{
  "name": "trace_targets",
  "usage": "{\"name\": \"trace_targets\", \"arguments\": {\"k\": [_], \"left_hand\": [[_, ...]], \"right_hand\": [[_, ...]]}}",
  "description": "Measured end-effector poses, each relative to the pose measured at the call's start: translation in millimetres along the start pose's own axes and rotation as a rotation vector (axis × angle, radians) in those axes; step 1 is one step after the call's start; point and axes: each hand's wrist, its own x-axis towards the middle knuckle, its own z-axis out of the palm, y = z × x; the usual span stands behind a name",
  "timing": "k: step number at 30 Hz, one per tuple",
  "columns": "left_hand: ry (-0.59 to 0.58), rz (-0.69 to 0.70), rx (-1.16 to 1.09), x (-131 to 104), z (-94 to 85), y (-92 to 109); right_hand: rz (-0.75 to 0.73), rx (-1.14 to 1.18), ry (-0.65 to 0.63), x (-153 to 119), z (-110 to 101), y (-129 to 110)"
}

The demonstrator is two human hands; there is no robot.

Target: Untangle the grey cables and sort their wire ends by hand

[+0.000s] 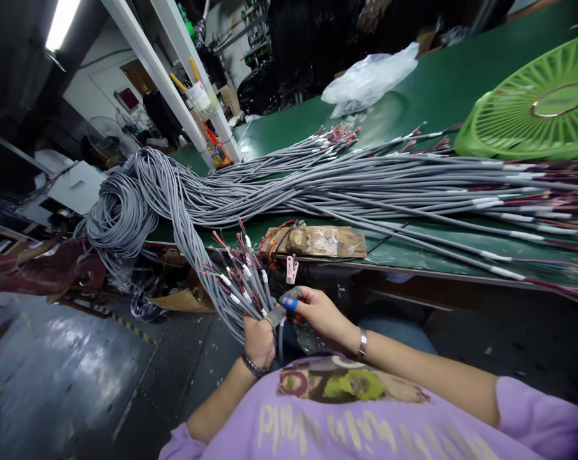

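My left hand (pixel 260 342) is wrapped round a bundle of grey cables (pixel 257 294) below the bench edge, their stripped ends with white sleeves and coloured wires pointing up. Beside it, my right hand (pixel 320 312) has thumb and fingers pinched together close to the bundle, with blue tape on one finger; what lies between them is too small to make out. Grey wrapping covers some fingertips. Many long grey cables (pixel 279 198) lie along the green bench and loop over its left part.
On the bench are a green fan (pixel 557 96), a clear plastic bag (pixel 370 80) and a wooden block (pixel 334 241) with wires. A pink clip (pixel 292 269) is at the bench edge. White posts (pixel 193 70) rise behind.
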Motion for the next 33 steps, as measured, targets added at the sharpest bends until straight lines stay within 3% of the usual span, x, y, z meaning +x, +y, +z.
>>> {"name": "trace_targets", "arguments": {"k": [27,33], "left_hand": [[0.075,-0.016,-0.006,6.1,4.1,4.2],[0.080,-0.060,-0.005,7.0,1.9,7.5]], "right_hand": [[-0.050,-0.060,0.032,3.0,-2.0,0.5],[-0.101,-0.038,0.000,1.8,-17.6,2.3]]}}
